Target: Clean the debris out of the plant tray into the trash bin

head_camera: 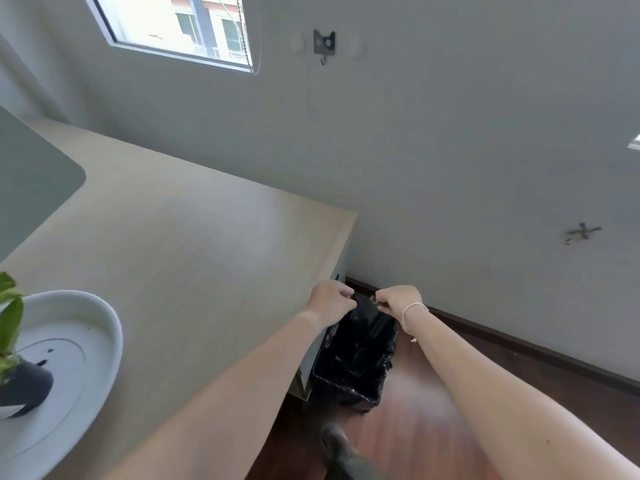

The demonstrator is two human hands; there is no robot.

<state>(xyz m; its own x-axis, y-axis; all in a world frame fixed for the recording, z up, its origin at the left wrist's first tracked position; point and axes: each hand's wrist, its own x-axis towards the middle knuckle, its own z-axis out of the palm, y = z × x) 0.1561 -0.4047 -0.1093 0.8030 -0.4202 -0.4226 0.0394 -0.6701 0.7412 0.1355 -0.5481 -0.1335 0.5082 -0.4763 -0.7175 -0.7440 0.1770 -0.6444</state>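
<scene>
Hovering over trash bin (356, 358); left hand (330, 301), right hand (398, 299) fingers pinched on debris (373, 299)

— How many hands are there?
— Two. The left hand (330, 299) and the right hand (398, 299), side by side low in the middle of the frame.
— How many trash bins?
— One trash bin (356, 362), with a black bag in it, right under the hands.
— And trays?
— One plant tray (100, 327), at the lower left.
— Any plants?
— One plant (10, 313), at the far left edge.
— How many tables?
— One table (194, 244).
— Windows?
— One window (180, 26), at the upper left.
— Anything on the wall?
— One dark hook (324, 45), near the top middle.
</scene>
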